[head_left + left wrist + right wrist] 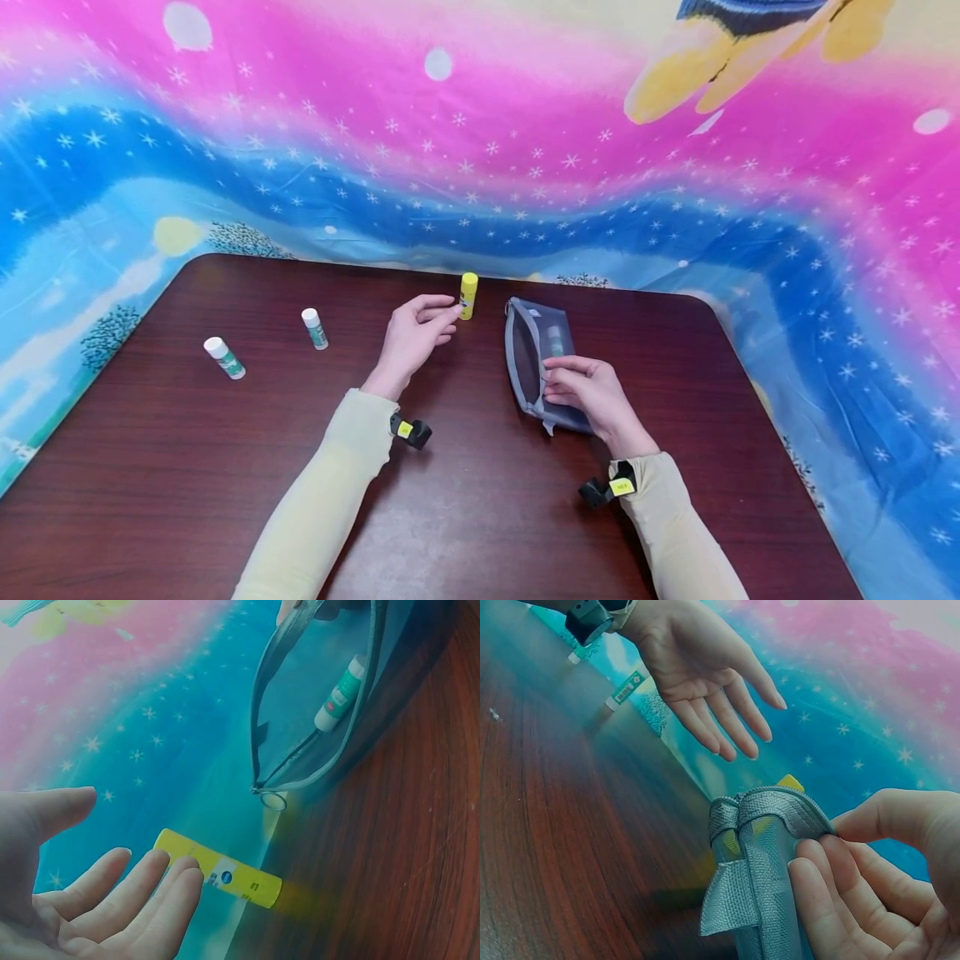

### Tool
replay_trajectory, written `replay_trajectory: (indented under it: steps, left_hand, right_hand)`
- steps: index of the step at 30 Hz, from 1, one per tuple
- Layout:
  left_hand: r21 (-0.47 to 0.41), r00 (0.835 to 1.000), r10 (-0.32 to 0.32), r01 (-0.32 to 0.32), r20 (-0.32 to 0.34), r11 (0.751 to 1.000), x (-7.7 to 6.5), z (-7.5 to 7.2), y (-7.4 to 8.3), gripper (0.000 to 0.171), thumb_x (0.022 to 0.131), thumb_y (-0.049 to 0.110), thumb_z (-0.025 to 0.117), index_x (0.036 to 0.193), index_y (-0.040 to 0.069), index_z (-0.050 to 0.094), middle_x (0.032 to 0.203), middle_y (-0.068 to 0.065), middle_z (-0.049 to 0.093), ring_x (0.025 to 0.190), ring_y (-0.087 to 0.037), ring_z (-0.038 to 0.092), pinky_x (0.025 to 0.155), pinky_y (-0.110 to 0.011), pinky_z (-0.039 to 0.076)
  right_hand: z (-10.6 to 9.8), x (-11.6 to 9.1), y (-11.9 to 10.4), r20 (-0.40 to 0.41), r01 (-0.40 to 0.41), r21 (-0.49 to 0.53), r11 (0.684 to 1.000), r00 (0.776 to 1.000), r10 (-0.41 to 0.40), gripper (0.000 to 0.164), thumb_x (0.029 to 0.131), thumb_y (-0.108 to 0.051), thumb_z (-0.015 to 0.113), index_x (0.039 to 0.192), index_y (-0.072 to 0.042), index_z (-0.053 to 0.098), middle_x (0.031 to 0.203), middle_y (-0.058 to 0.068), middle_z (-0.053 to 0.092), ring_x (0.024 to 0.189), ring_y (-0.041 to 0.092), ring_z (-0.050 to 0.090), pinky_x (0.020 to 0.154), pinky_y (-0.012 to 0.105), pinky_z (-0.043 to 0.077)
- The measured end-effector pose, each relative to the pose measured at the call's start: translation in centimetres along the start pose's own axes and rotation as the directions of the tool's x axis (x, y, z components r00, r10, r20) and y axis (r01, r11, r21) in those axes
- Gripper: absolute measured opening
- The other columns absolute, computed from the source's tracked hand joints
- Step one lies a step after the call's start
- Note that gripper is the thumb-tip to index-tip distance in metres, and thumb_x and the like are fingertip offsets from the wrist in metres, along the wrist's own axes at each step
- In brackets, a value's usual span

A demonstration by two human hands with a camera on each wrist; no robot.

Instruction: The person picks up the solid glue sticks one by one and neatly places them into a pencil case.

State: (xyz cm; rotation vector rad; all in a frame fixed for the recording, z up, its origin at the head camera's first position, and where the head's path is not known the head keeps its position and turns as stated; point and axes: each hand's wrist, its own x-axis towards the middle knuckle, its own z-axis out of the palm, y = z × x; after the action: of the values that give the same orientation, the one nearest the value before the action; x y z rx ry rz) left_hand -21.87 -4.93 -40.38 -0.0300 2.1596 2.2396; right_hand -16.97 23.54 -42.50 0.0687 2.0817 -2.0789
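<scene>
My right hand (pixel 592 396) pinches the zippered rim of a grey mesh pouch (pixel 566 325) between thumb and fingers, and the pouch's mouth gapes toward the left. Inside it lies a white and green glue stick (pixel 341 694), seen in the left wrist view. My left hand (pixel 416 337) is right beside an upright yellow glue stick (pixel 468 292) near the table's back edge. Its fingers (pixel 161 900) are nearly straight, the thumb apart from them, and they overlap the yellow stick in the left wrist view. Nothing sits between thumb and fingers there.
Two white and green glue sticks, a nearer glue stick (pixel 225 358) and a farther glue stick (pixel 315 329), stand on the left of the dark wooden table (pixel 450 517). A colourful printed cloth (pixel 375 167) hangs behind and beside the table.
</scene>
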Motion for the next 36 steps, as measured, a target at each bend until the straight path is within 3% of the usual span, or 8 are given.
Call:
replay_trajectory:
  steps: [21, 36]
  left_hand:
    - [-0.033, 0.998, -0.006, 0.003, -0.063, 0.999, -0.2, -2.4, -0.6, 0.041, 0.094, 0.028, 0.077, 0.128, 0.008, 0.067, 0.117, -0.012, 0.072, 0.097, -0.025, 0.073, 0.087, -0.034, 0.059]
    - [-0.029, 0.994, 0.008, -0.011, -0.108, 1.000, -0.1, -4.5, -0.1, 0.047, 0.094, 0.026, 0.077, 0.132, 0.002, 0.064, 0.120, -0.017, 0.070, 0.096, -0.022, 0.072, 0.088, -0.032, 0.058]
  right_hand:
    - [0.0, 0.0, 0.1, 0.000, -0.012, -0.015, 1.000, 1.000, 0.012, 0.030, 0.095, -0.002, 0.066, 0.122, 0.012, 0.066, 0.090, 0.010, 0.073, 0.073, 0.018, 0.071, 0.075, 0.037, 0.062]
    - [-0.1, 0.0, 0.2, -0.007, -0.008, -0.011, 1.000, 1.000, 0.008, 0.028, 0.095, -0.001, 0.065, 0.121, 0.010, 0.067, 0.091, 0.010, 0.073, 0.073, 0.019, 0.071, 0.075, 0.037, 0.062]
